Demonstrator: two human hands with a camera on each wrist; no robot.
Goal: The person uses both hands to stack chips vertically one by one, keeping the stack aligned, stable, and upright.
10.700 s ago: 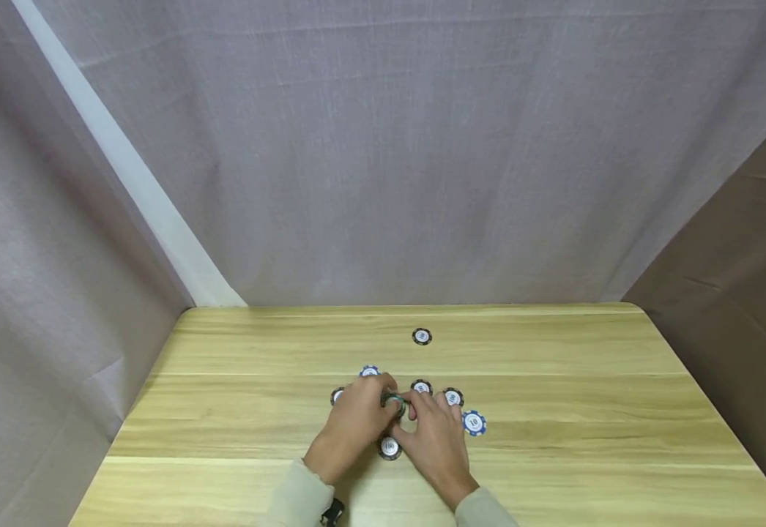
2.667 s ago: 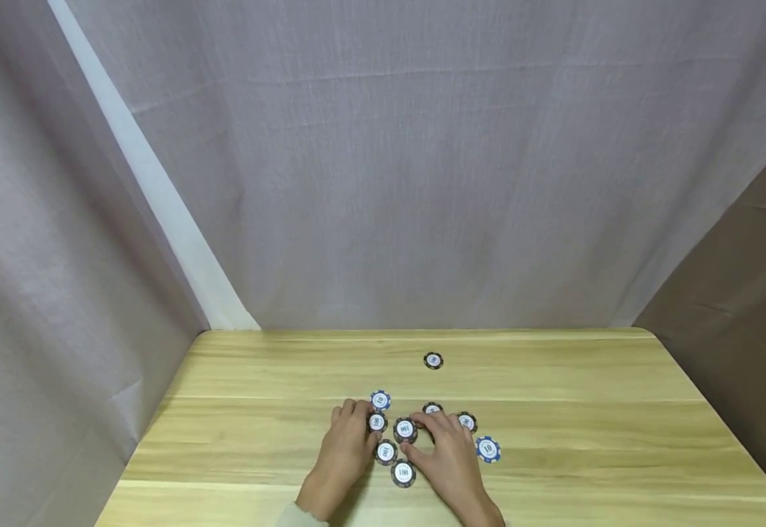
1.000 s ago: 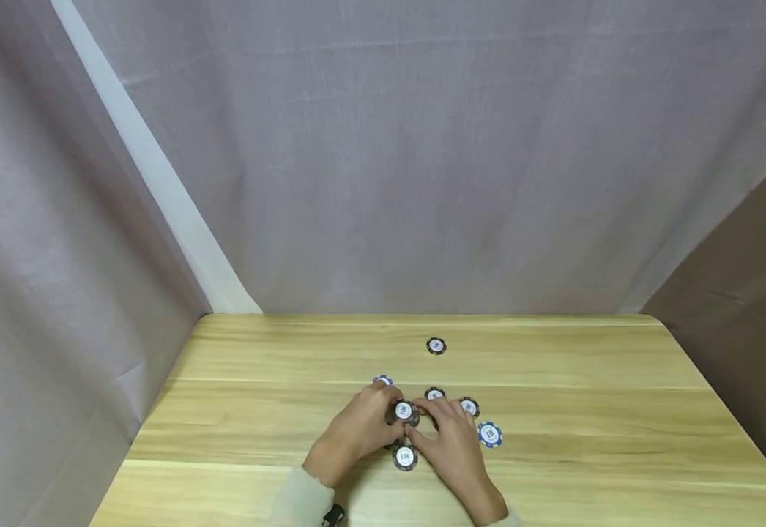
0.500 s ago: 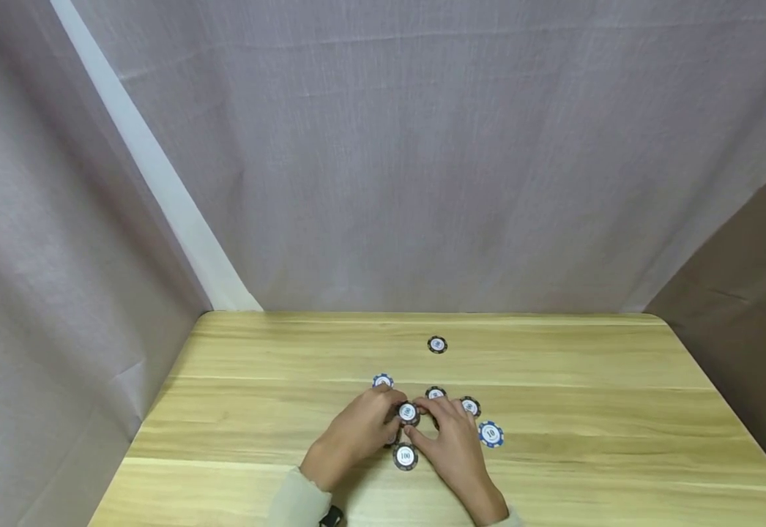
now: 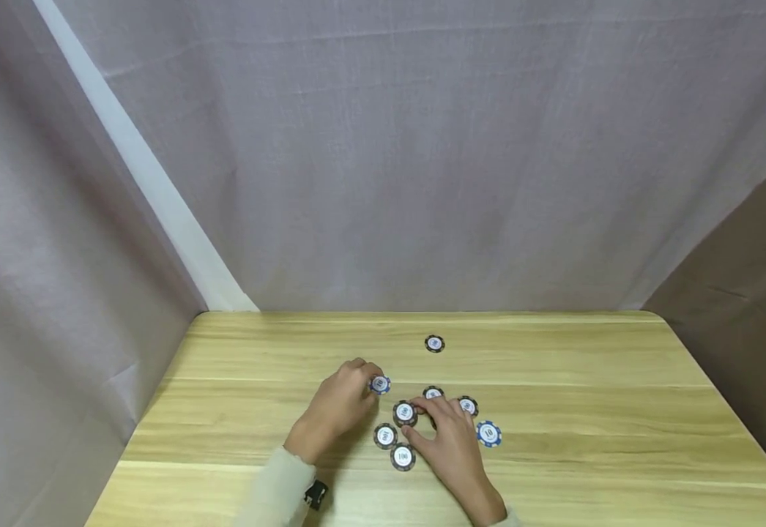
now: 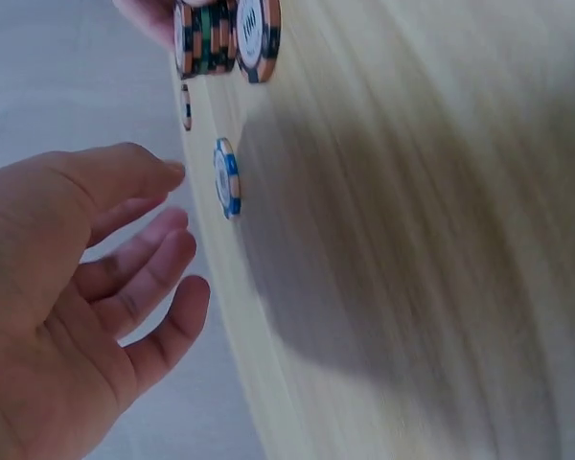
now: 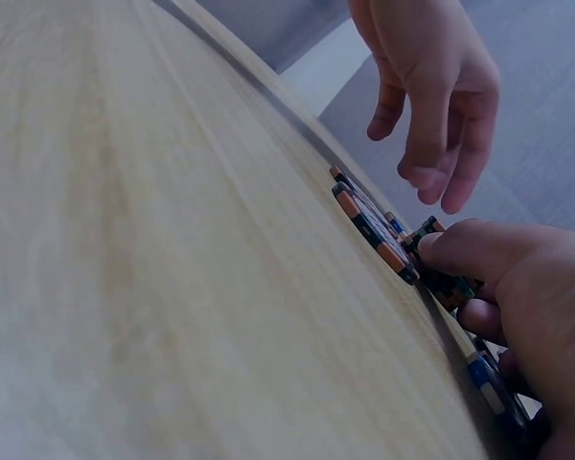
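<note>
My left hand (image 5: 337,402) hovers by a blue-and-white poker chip (image 5: 380,384) marked 10, on the left of the group. In the left wrist view its fingers are loosely bent, with a gap between them and the blue chip (image 6: 227,179). My right hand (image 5: 447,446) pinches the sides of a stack of poker chips (image 5: 405,413) topped by a black one marked 100. Seen from the left wrist, the stack (image 6: 206,40) has several layers, one green. Two black 100 chips, a left one (image 5: 386,436) and a nearer one (image 5: 403,457), lie flat beside it.
Beyond and beside my right hand lie black chips, one partly covered (image 5: 433,394) and one farther right (image 5: 468,405). A blue 10 chip (image 5: 489,433) is at the right. Another black chip (image 5: 434,343) lies near the wooden table's (image 5: 554,366) back edge, before grey curtains (image 5: 422,183).
The black chip formerly under my left hand now tops the stack. My left hand has released it and shifted left and away toward the blue chip. My right hand stays at the stack.
</note>
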